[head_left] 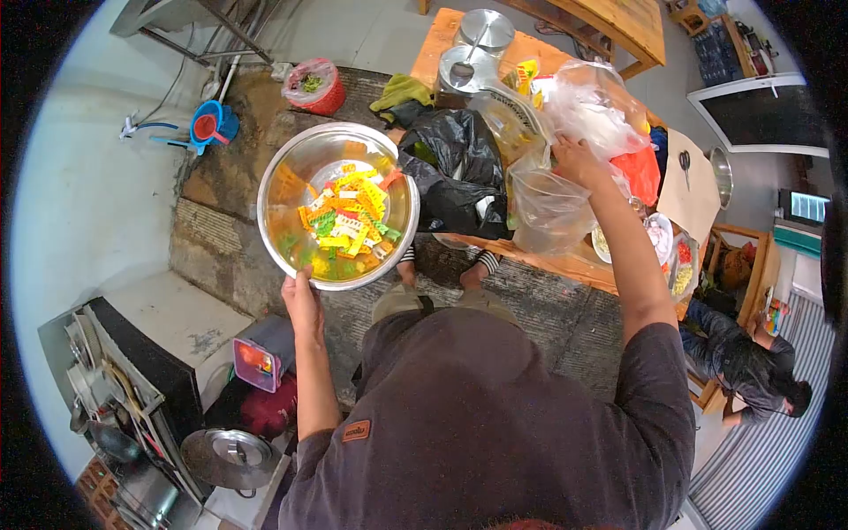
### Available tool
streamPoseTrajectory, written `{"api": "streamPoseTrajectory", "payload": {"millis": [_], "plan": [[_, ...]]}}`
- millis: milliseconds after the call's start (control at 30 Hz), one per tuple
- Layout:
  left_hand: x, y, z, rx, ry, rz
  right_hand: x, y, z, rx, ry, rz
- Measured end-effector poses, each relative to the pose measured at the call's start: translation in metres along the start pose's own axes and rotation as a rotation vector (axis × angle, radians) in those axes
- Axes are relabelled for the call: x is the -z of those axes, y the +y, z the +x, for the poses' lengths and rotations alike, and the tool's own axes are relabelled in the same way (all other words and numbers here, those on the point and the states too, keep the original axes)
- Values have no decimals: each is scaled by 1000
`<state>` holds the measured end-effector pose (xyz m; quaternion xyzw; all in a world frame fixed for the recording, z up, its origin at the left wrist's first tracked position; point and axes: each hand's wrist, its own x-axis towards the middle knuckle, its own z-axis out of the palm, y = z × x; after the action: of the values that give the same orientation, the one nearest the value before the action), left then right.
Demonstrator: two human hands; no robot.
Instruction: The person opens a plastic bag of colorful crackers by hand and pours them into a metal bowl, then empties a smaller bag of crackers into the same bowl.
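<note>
My left hand [303,296] grips the near rim of a wide stainless steel bowl [287,172], held tilted at the left end of the table. Inside lie many small packets [349,221] in yellow, orange, green and white, which look like sachets. My right hand [579,163] is over the table, its fingers closed at the top of a clear plastic bag [552,212]; the fingertips are partly hidden. Against the bowl's right side sits a black plastic bag [455,163]. Other thin clear bags [601,102] lie just beyond my right hand.
On the wooden table [433,44] are a metal pot [486,31], a red bag [638,172] and scissors [685,163]. A red basket [318,88] and blue bucket [215,124] stand on the floor. Another person [751,362] is at the right; a lidded wok [234,455] is lower left.
</note>
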<state>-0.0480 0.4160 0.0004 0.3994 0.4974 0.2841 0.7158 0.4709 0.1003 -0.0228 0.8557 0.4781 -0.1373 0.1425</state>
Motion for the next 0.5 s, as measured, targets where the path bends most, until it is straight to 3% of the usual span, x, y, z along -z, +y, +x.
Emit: {"api": "streamPoseTrajectory", "payload": {"millis": [167,300,400,500], "plan": [[-6,0,-2,-14,-3,0,48,-25,-1,-69,-255,-12],[-6,-1,-4,-12,-5,-11,-2,-12,11,-52,-57,-84],[-6,-3,-4,-22,-16,-47,7,-12,17,-5,-191,-121],[-2,-3,-3,-19,-20,-57,20,-14,13,81,-189,-123]]}}
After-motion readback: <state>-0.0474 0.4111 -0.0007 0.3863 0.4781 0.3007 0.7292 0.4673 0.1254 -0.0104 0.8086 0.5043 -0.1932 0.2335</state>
